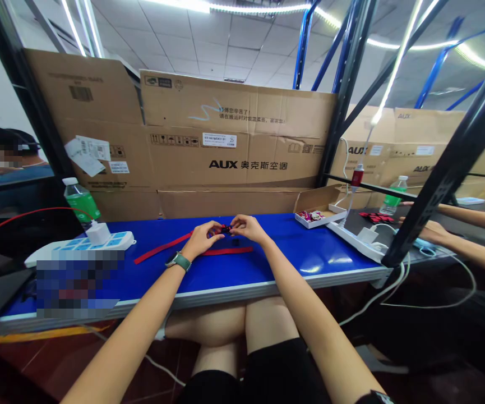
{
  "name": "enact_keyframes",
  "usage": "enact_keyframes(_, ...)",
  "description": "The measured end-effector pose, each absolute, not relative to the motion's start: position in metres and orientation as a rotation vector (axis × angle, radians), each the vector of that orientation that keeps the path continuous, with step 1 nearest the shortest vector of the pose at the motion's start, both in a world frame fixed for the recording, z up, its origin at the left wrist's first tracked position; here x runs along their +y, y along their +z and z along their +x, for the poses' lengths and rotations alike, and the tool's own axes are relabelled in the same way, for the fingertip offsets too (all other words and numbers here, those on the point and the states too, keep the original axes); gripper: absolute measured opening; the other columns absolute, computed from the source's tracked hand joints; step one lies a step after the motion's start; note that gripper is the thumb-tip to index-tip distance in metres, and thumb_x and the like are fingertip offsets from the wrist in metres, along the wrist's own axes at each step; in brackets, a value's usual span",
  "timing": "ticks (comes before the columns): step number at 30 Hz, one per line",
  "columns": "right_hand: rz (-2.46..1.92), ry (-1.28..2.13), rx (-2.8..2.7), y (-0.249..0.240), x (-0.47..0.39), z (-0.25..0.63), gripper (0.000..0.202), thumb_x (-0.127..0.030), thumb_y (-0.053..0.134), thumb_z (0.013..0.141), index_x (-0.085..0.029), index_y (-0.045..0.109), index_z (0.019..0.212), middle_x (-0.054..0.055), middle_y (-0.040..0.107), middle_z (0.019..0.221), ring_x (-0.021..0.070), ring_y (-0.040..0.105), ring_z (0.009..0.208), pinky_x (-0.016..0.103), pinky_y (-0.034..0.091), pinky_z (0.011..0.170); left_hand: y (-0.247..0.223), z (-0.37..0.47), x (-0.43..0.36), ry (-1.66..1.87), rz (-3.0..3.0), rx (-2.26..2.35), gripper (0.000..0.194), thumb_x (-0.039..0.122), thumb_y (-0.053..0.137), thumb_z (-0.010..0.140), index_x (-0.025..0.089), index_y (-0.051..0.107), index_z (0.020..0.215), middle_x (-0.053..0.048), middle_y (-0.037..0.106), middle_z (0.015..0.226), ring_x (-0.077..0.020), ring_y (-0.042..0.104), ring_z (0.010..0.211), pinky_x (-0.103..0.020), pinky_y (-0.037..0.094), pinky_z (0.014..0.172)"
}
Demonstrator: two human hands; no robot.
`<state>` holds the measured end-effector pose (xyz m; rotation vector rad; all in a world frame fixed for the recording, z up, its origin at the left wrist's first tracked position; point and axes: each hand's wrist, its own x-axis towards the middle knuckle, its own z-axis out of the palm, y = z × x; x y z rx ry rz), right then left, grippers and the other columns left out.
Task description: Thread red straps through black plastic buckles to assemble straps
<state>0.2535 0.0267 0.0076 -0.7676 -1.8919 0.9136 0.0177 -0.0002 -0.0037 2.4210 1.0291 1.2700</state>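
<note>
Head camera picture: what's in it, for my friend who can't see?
A person's left hand and right hand hold a small red-and-black piece over a blue table. Red strips lie nearby, and an open box sits to the right.

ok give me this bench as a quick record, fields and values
left hand: fingers on a small red-and-black piece
right hand: fingers on the same piece
red material: strips showing on both sides of the left hand; one piece or two, cannot tell
surface: blue tabletop
back right: open box with small items
left end: power strip, green-labelled bottle
behind: printed cardboard
</note>
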Motion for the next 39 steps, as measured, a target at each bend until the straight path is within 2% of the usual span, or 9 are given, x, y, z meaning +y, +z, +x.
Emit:
enact_keyframes(2,-0.737,0.975,-1.887,0.007,0.023,0.241,0.038,-0.042,0.081,0.069,-0.018,0.061,0.09,0.001,0.07,0.074,0.0191,0.073,0.071,0.029,0.057,0.069,-0.003,0.019,-0.002,1.25,2.364,1.019,0.029,0.04,0.068,0.085,0.019,0.067,0.105,-0.005,0.075,0.094,-0.0198,0.07,0.084,-0.031,0.055,0.079)
enact_keyframes(5,-0.735,0.936,-1.91,0.008,0.02,0.231,0.038,-0.052,0.071,0.081,-0.017,0.063,0.094,0.004,0.071,0.081,0.0193,0.072,0.076,0.03,0.056,0.072,-0.003,0.018,-0.001,1.305,2.308,1.091,0.016,0.032,0.061,0.087,0.019,0.067,0.094,-0.004,0.075,0.084,-0.0189,0.069,0.078,-0.031,0.054,0.078)
enact_keyframes(8,-0.714,0.66,-2.105,0.008,0.017,0.229,0.035,-0.05,0.067,0.087,-0.016,0.069,0.095,0.006,0.072,0.09,0.0197,0.07,0.087,0.031,0.053,0.083,-0.003,0.011,0.003,1.449,2.285,1.298,0.013,0.029,0.058,0.087,0.019,0.066,0.091,-0.004,0.074,0.084,-0.0185,0.068,0.077,-0.029,0.052,0.077)
enact_keyframes(12,-0.588,0.29,-2.535,0.004,0.008,0.221,0.032,-0.046,0.077,0.082,-0.018,0.074,0.098,0.009,0.071,0.101,0.0227,0.064,0.103,0.033,0.046,0.097,-0.004,0.001,0.01,1.484,2.348,1.517,0.014,0.028,0.054,0.09,0.02,0.065,0.092,-0.007,0.074,0.091,-0.0211,0.067,0.083,-0.031,0.05,0.078)
enact_keyframes(15,-0.499,0.095,-2.662,0.0,-0.001,0.207,0.033,-0.043,0.069,0.089,-0.016,0.072,0.108,0.012,0.069,0.106,0.0233,0.062,0.107,0.034,0.045,0.099,-0.006,-0.005,0.014,1.455,2.346,1.608,0.017,0.028,0.05,0.092,0.019,0.065,0.092,-0.009,0.074,0.088,-0.0226,0.068,0.082,-0.031,0.049,0.076)
enact_keyframes(19,-0.534,-0.133,-2.726,-0.003,-0.007,0.191,0.026,-0.025,0.056,0.097,-0.015,0.063,0.119,0.013,0.066,0.111,0.0223,0.061,0.103,0.033,0.047,0.093,-0.01,-0.009,0.018,1.43,2.244,1.611,0.02,0.029,0.048,0.092,0.02,0.066,0.093,-0.006,0.074,0.079,-0.0218,0.071,0.075,-0.03,0.05,0.073)
enact_keyframes(23,-0.666,-0.257,-2.749,-0.008,-0.009,0.187,0.022,-0.012,0.048,0.095,-0.015,0.058,0.114,0.012,0.064,0.107,0.0218,0.061,0.095,0.03,0.048,0.082,-0.011,-0.008,0.019,1.427,2.157,1.531,0.021,0.028,0.051,0.088,0.019,0.069,0.096,-0.006,0.076,0.085,-0.0207,0.072,0.073,-0.029,0.053,0.072)
enact_keyframes(29,-0.855,-0.114,-2.466,-0.004,-0.008,0.195,0.012,-0.02,0.044,0.1,-0.019,0.055,0.106,0.007,0.064,0.104,0.0189,0.061,0.092,0.028,0.045,0.082,-0.009,-0.004,0.016,1.408,2.29,1.581,0.02,0.028,0.05,0.088,0.02,0.067,0.09,-0.007,0.075,0.087,-0.0223,0.072,0.078,-0.03,0.052,0.074)
enact_keyframes(39,-1.196,-0.101,-2.134,-0.002,0.003,0.197,0.021,-0.028,0.048,0.1,-0.017,0.066,0.1,0.011,0.074,0.093,0.0204,0.069,0.084,0.026,0.043,0.074,-0.011,0.005,0.012,1.311,2.318,1.335,0.025,0.037,0.052,0.093,0.019,0.07,0.096,-0.006,0.076,0.085,-0.0198,0.071,0.072,-0.029,0.053,0.072)
